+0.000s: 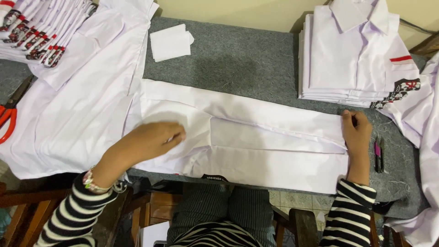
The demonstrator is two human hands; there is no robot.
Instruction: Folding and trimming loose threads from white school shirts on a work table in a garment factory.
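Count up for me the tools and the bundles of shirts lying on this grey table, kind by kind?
Stacks of folded white shirts: 2, stack at the right and stack at the top left
Orange-handled scissors: 1
Small thread snips: 1
Folded white cloth piece: 1
Total: 5

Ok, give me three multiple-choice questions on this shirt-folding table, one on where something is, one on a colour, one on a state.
1. Where is the stack of folded shirts?
A. far right of the table
B. near left edge
C. on the floor

2. What colour are the scissors' handles?
A. blue
B. orange-red
C. black

3. How does the left hand lie on the white shirt?
A. clenched above it
B. pressed flat
C. holding scissors

Answers: 1 A, it sits at the top right. 2 B, orange-red loops show at the left edge. 3 B, palm down on the cloth, while the right hand grips the other end.
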